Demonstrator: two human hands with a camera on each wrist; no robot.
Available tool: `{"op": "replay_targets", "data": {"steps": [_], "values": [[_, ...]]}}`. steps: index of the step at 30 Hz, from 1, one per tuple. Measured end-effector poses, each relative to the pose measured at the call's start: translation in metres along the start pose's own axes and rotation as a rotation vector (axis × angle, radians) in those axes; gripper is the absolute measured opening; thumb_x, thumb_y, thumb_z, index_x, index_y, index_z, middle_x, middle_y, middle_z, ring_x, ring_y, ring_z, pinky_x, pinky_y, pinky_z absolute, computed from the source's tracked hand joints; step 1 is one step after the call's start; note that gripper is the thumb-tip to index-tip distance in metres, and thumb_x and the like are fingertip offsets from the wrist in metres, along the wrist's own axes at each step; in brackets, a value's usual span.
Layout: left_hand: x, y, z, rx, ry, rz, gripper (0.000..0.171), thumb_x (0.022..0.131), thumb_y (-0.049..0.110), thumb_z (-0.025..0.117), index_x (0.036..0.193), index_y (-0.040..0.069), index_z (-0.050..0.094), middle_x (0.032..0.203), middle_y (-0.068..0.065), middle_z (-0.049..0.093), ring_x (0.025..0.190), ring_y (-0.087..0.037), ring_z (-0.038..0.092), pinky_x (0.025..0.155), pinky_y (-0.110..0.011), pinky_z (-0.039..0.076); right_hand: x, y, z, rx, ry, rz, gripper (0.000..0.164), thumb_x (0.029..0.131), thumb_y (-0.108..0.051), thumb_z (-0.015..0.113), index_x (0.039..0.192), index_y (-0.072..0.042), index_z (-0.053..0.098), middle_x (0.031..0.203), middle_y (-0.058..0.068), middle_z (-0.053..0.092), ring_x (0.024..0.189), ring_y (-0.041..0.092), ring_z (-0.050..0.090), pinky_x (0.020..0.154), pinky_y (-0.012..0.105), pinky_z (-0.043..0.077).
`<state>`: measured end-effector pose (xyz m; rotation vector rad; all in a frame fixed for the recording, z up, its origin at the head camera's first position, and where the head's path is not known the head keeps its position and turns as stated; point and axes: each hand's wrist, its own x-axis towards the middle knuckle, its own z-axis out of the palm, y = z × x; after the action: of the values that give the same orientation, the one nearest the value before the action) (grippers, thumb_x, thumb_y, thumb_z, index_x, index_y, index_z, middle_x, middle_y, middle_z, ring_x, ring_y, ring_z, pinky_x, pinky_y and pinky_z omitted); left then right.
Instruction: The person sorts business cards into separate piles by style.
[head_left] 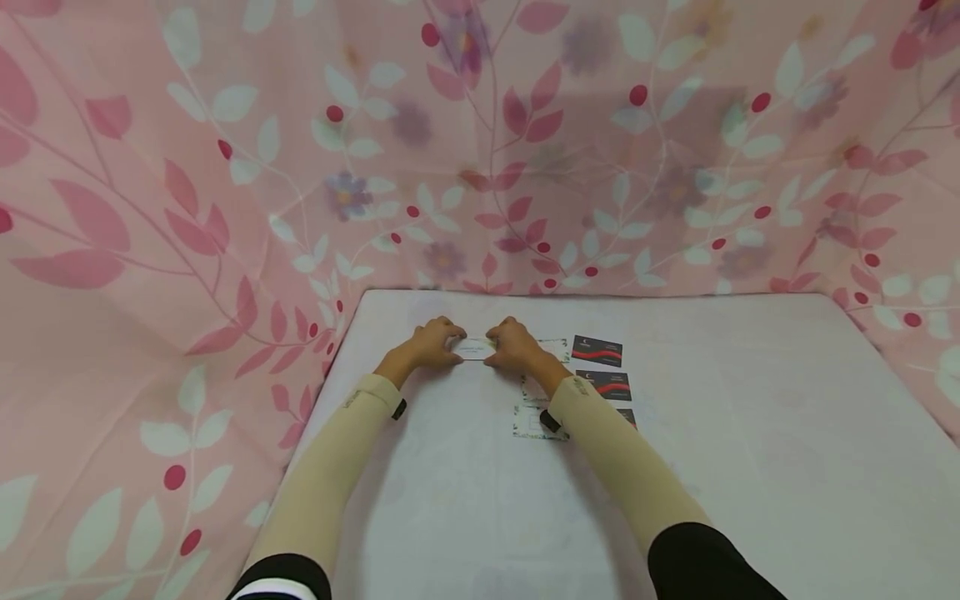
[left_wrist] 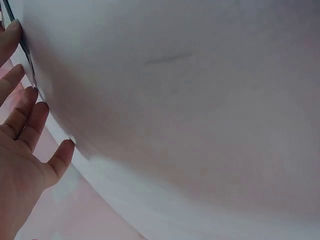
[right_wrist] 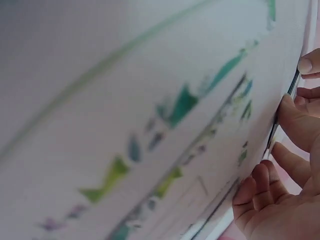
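A small white card [head_left: 474,348] with a faint line of print lies between my two hands, near the table's far left part. My left hand [head_left: 437,342] holds its left end, thumb at the near edge and fingers at the far edge. At the other end my right hand [head_left: 513,346] grips it the same way. In the left wrist view the left hand [left_wrist: 22,160] has its fingertips along a thin edge low over the white cloth. Fingers of the right hand [right_wrist: 285,197] reach a thin dark edge in the right wrist view, beside cards with leafy borders.
White cards with floral borders [head_left: 527,422] lie in a column by my right forearm, partly hidden by it. Right of them, dark cards with a red stripe [head_left: 597,350] form another column. A pink flowered cloth [head_left: 480,150] hangs behind the white-covered table [head_left: 750,417].
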<state>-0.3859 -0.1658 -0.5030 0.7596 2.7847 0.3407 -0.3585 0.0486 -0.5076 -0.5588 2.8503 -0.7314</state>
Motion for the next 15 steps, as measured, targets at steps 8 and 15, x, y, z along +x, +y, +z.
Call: {"op": "replay_targets", "data": {"steps": [8,15], "values": [[0.0001,-0.0023,-0.0002,-0.039,0.006,0.001,0.051,0.086,0.031,0.076,0.132,0.015,0.061,0.131,-0.011,0.055,0.120,-0.031,0.051,0.095,-0.055,0.038,0.0009,-0.0017,-0.0023,-0.013,-0.018,0.040,0.060,0.082,-0.032,0.081,0.132,-0.005,0.062,0.128,0.016,0.055,0.118,0.031,0.055,0.103,0.043,0.045],[-0.0005,-0.0045,-0.0012,-0.092,0.009,-0.014,0.051,0.085,0.031,0.079,0.128,0.011,0.061,0.128,-0.010,0.056,0.120,-0.029,0.052,0.096,-0.056,0.039,0.0046,0.0005,-0.0005,0.020,-0.016,0.050,0.058,0.080,-0.030,0.083,0.128,-0.005,0.064,0.121,0.013,0.058,0.107,0.026,0.055,0.099,0.040,0.045]]}}
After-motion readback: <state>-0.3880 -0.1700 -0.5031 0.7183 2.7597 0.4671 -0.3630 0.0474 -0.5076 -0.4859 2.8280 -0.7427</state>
